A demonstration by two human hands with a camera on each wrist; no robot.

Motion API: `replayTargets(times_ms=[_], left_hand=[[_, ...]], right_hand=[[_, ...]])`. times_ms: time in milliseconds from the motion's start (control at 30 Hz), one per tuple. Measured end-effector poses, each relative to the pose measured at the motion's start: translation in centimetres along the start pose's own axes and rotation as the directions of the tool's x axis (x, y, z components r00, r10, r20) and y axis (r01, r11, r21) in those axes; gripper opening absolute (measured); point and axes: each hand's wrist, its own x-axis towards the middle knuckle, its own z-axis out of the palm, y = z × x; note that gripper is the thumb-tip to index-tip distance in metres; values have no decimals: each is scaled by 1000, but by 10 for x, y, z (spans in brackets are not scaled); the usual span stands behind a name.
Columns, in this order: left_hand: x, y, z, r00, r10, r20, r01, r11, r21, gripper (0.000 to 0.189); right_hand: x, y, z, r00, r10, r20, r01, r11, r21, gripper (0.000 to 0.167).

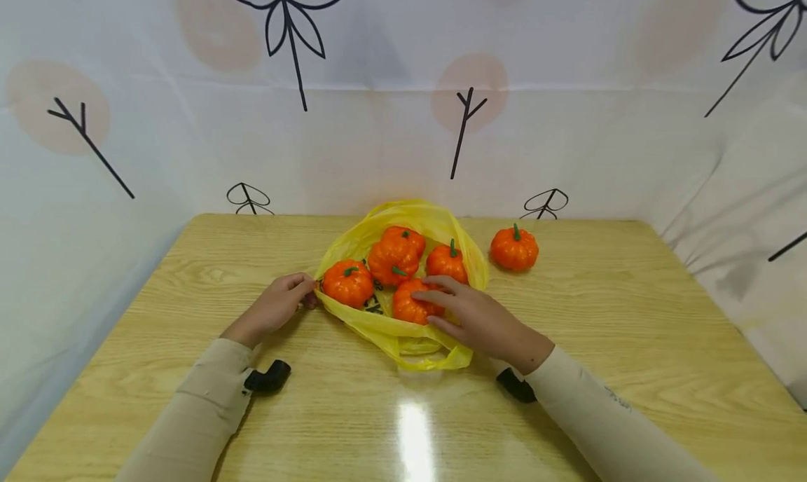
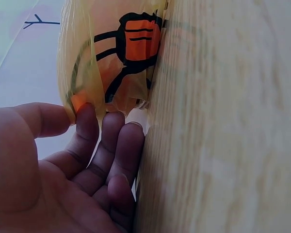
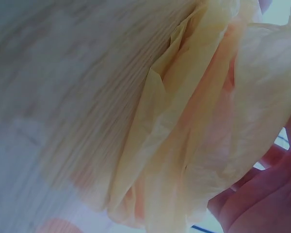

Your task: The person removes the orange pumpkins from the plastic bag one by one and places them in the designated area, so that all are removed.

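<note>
A yellow plastic bag (image 1: pixel 362 326) lies on the table with its mouth spread, holding several small orange pumpkins with green stems. My left hand (image 1: pixel 280 305) pinches the bag's left rim between thumb and index finger, beside the leftmost pumpkin (image 1: pixel 348 284). In the left wrist view, the left hand (image 2: pixel 63 160) has its other fingers near the bag's printed side (image 2: pixel 140 41). My right hand (image 1: pixel 476 317) reaches over the bag's right rim, its spread, fairly straight fingers on the front pumpkin (image 1: pixel 408 302). The right wrist view shows the crumpled bag (image 3: pixel 184 136) covering part of that hand (image 3: pixel 262 199).
One more pumpkin (image 1: pixel 514 249) sits outside the bag, to its right near the back edge. The wooden table (image 1: pixel 340 412) meets a patterned white cloth (image 1: pixel 378 146) behind. Black wrist devices (image 1: pixel 267 377) are on both sleeves.
</note>
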Motion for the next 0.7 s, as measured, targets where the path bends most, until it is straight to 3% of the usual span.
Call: replayTargets(times_ms=[333, 700], left_hand=[[-2, 1, 1, 1000, -11, 9, 11, 1000, -9, 36], [-2, 1, 0, 1000, 0, 13, 0, 1000, -21, 36]], right_hand=[[-1, 0, 4, 1000, -10, -5, 10, 999, -35, 54], [-1, 1, -1, 999, -34, -7, 34, 997, -62, 51]])
